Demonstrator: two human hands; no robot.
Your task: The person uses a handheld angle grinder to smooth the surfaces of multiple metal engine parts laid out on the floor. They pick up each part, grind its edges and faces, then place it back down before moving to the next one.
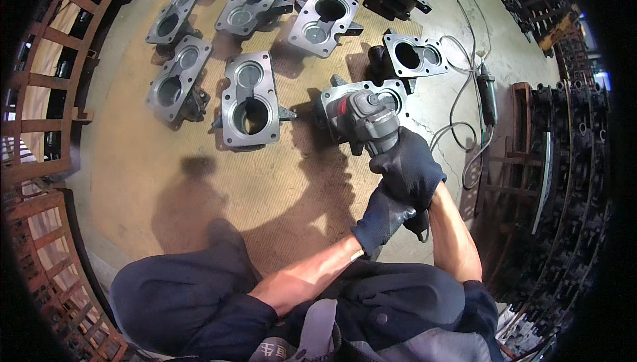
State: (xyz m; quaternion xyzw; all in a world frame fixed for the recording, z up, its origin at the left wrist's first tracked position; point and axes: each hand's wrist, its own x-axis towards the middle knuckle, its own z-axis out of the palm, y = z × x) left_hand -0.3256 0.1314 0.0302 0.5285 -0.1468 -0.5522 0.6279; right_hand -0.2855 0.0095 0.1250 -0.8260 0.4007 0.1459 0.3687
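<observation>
Both my hands, in dark work gloves, are closed around a grey angle grinder (377,123). My right hand (413,164) grips it just behind its head. Lower down, my left hand (383,217) wraps the rear of its body. The grinder's head lies over a grey metal casting (396,88) with a flat flange and covers much of it; whether the disc touches the metal is hidden. To the left stands another casting (232,113), with one open round bore and one recessed circle. A further casting (434,60) sits just beyond, at the right.
Several similar castings (255,5) stand farther away on a tan ribbed mat (133,156). A dark corded power tool (488,96) lies at the right, its cable (458,123) looping over the floor. Rusty metal racks (56,33) line the left; stacked dark metal parts (564,183) line the right.
</observation>
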